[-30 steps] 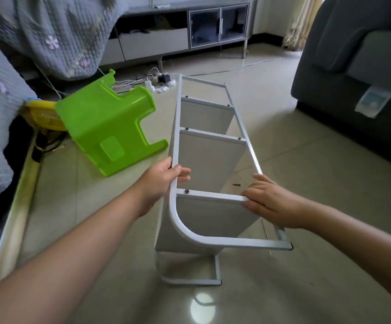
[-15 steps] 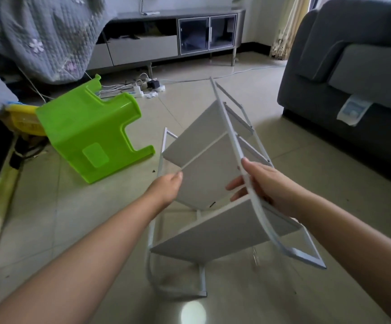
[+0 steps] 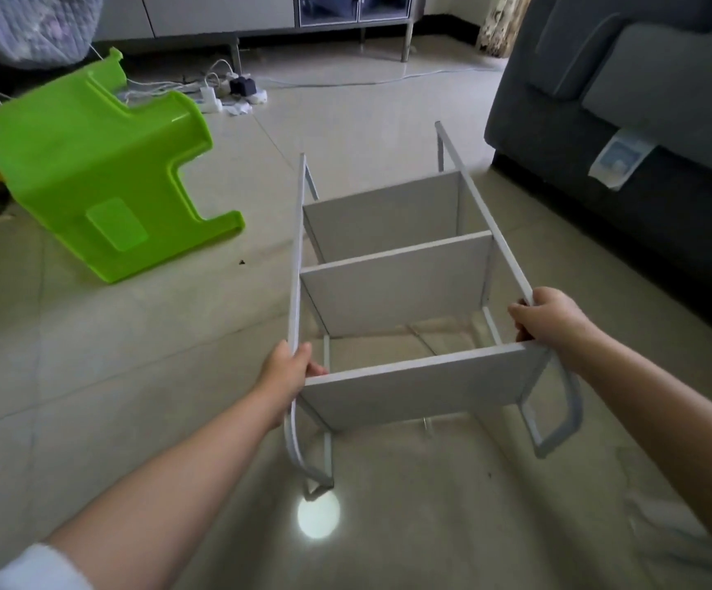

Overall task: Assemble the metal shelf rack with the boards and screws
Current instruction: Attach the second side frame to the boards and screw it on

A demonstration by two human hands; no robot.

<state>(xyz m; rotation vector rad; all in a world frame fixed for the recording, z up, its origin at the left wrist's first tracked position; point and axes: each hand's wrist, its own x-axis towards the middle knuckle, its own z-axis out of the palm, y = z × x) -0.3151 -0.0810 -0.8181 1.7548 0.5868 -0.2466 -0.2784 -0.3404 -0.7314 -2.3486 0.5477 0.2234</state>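
The white metal shelf rack (image 3: 405,287) lies on its back on the tiled floor, its open side facing up. Three grey boards sit between its two side frames; the nearest board (image 3: 413,389) crosses right in front of me. My left hand (image 3: 288,368) is wrapped around the left side rail just beyond that board. My right hand (image 3: 552,319) grips the right side rail at the same height. The curved frame ends point toward me. I cannot make out any screws.
A green plastic stool (image 3: 98,181) lies tipped over to the left of the rack. A dark grey sofa (image 3: 626,121) runs along the right. A power strip with cables (image 3: 226,91) lies on the floor before a cabinet at the back.
The rack has been turned from resting on one side frame to lying flat on its back. Both hands moved out to the two side rails.
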